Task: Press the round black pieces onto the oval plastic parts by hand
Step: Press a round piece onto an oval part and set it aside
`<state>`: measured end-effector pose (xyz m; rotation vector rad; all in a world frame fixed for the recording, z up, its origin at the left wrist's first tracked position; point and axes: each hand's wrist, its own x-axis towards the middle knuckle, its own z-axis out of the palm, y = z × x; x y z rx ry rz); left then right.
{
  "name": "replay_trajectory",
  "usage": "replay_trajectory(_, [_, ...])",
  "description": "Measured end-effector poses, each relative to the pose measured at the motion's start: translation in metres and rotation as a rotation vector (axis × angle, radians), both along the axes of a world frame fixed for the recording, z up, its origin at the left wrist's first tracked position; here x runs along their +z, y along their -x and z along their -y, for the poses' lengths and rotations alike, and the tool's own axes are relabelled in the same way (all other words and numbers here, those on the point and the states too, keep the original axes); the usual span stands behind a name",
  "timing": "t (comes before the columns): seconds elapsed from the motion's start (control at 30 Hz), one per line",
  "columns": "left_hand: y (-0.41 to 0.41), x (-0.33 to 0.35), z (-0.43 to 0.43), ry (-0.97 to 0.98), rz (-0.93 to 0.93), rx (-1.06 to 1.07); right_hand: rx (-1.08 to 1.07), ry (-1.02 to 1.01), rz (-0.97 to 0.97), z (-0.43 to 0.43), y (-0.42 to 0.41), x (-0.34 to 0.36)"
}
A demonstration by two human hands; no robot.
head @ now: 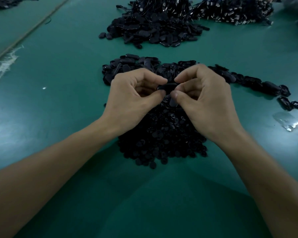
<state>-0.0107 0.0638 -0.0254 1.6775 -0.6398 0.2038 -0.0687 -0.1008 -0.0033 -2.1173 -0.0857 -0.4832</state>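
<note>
Work surface: a green mat-covered table (58,117), dimly lit, with a pale glare patch on its left side.

Landmark: a heap of round black pieces (162,138), lying near the middle of the table between the two forearms.

- Directly above the far edge of that heap, the left hand (132,95) and the right hand (205,100) are brought together. Each pinches one end of a single black oval part (168,87) between thumb and forefinger, with the other fingers curled in. The part is held off the table. Whether a round piece is seated on it cannot be told; the part is dark and mostly covered by the fingertips.
- Just beyond the heap, behind the hands, lies a shallow spread of oval parts (127,66).
- From that spread a ragged line of dark oval items (265,86) trails to the right of the heap; their detail is unclear.
- Well beyond the heap, toward the far side of the table, stands a larger mound of oval parts (153,30), and to its right another dark pile with glinting bits (234,12).
- To the right of the heap lies a scrap of clear plastic (286,121).
- To the left of the heap lies a small white speck (44,88), and further left some frayed whitish fibres (5,62) beside a seam in the surface.
</note>
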Motion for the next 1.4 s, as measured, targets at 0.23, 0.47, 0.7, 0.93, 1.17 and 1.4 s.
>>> replay_trajectory(0.23, [0.004, -0.001, 0.0, -0.094, 0.031, -0.027, -0.034, 0.067, -0.013, -0.002, 0.001, -0.001])
replay_trajectory(0.47, [0.002, -0.003, -0.002, -0.196, 0.037, -0.053, -0.083, 0.126, -0.057, -0.004, 0.002, -0.002])
replay_trajectory(0.7, [0.004, -0.005, -0.002, -0.282, 0.157, 0.033, -0.089, 0.128, -0.075, -0.012, 0.004, -0.004])
replay_trajectory(0.93, [0.001, -0.005, -0.005, -0.344, 0.178, 0.059, -0.012, 0.093, -0.099, -0.012, 0.005, -0.002])
replay_trajectory(1.17, [-0.002, -0.006, -0.004, -0.311, 0.075, 0.05, -0.004, 0.099, -0.068, -0.006, 0.001, -0.004])
replay_trajectory(1.4, [-0.005, -0.003, -0.004, -0.116, -0.124, -0.109, 0.056, 0.051, -0.142, 0.006, -0.006, -0.006])
